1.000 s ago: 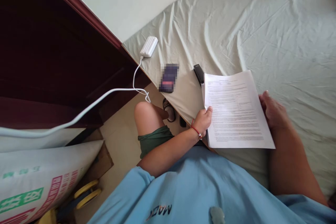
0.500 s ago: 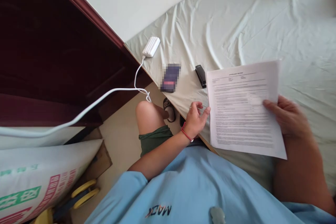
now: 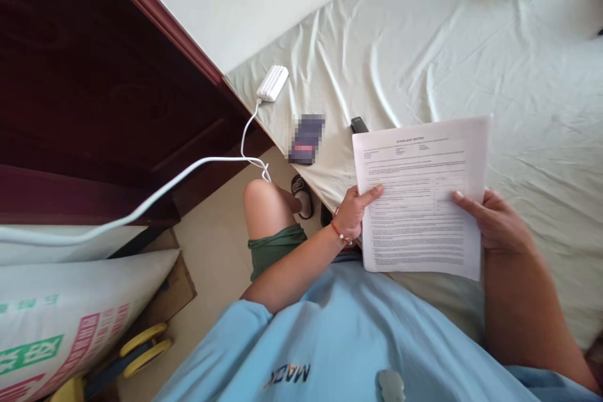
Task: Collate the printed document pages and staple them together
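Observation:
I hold a stack of printed white paper sheets [image 3: 417,195] above the edge of a bed covered with a pale green sheet [image 3: 424,56]. My left hand [image 3: 353,213], with a red cord on the wrist, grips the stack's left edge, thumb on top. My right hand [image 3: 494,226] grips the right edge, thumb on the page. A black stapler [image 3: 358,124] lies on the sheet just behind the paper's top left corner, partly hidden by it.
A white power bank [image 3: 272,83] with a white cable [image 3: 188,169] lies at the bed's corner, and a dark blurred item [image 3: 306,138] lies near the edge. Dark wooden furniture [image 3: 94,94] stands left. A printed sack [image 3: 61,320] lies at the lower left.
The paper stack was lifted off the bed by my right hand, then my left hand took its left edge again. The stack now covers most of the stapler.

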Demonstrator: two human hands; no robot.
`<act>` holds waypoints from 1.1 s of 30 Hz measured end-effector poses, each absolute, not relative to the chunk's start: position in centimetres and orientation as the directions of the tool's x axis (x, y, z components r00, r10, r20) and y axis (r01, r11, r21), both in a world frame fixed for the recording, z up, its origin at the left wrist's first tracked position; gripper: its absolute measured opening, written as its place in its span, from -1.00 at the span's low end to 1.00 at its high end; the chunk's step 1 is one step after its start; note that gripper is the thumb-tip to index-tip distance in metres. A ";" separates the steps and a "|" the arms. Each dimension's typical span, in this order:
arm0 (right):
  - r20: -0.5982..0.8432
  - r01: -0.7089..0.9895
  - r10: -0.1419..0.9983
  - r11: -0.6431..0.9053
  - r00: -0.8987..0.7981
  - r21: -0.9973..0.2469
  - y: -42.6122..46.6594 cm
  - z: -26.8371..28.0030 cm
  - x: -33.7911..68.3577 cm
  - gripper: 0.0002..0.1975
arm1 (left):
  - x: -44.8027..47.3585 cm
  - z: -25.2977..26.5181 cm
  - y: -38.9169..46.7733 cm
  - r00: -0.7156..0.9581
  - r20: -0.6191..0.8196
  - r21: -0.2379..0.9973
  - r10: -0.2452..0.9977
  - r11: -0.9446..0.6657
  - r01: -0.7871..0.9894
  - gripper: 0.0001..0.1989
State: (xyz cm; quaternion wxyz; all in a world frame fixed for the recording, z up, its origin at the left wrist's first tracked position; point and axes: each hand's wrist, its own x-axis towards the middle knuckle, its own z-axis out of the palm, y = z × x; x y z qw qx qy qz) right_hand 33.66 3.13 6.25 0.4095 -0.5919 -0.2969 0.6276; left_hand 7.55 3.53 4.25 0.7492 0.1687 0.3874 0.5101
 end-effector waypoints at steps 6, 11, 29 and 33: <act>-0.475 -0.120 0.879 -0.468 0.033 -0.875 3.3 5.7 33.5 -0.56 | 6.9 3.6 3.8 0.179 -0.388 0.646 0.904 0.405 -0.647 -0.47; -0.475 -0.165 0.876 -0.458 0.084 -0.873 3.3 5.4 32.2 -0.56 | 6.9 3.3 4.1 0.062 -0.274 0.780 0.960 0.260 -0.569 -0.41; 0.234 0.650 0.929 -0.008 0.286 -0.760 6.2 5.0 32.0 -0.40 | 3.9 2.3 3.8 0.302 -0.188 0.959 0.934 0.241 -0.149 -0.29; 0.539 0.788 0.824 0.444 -0.172 -0.427 9.3 9.3 29.3 -0.62 | 4.1 2.4 3.6 0.339 -0.232 0.950 0.912 0.288 -0.124 -0.24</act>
